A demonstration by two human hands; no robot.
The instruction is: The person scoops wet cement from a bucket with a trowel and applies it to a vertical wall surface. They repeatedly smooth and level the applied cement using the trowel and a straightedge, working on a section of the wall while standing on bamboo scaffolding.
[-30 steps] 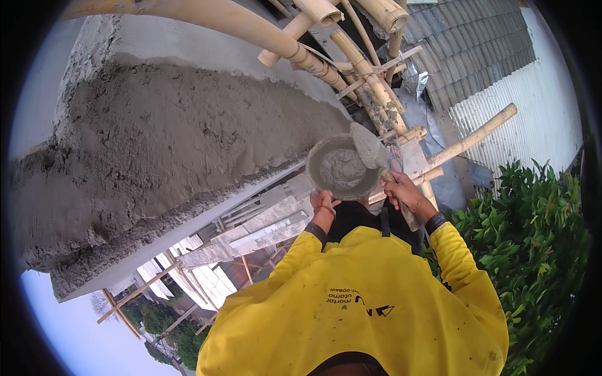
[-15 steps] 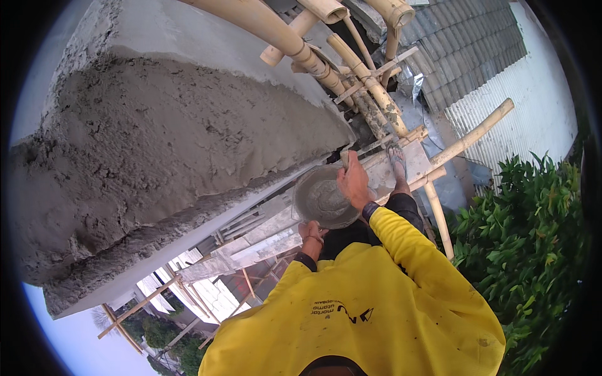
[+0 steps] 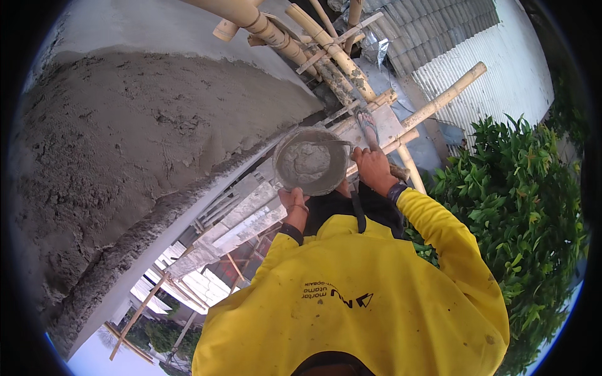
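With our left hand (image 3: 293,202) we grasp the near rim of the mortar bucket (image 3: 331,179), which is in front of us, near the mortar-coated wall (image 3: 157,119); our right hand (image 3: 373,170) is wrapped around the handle of the trowel (image 3: 338,143), whose blade, seen nearly edge-on, is over the wet mortar (image 3: 307,163) inside

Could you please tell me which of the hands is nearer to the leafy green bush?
Right. The right hand, holding the trowel, is between the bucket and the leafy green bush; the left hand is at the bucket's near rim, farther away.
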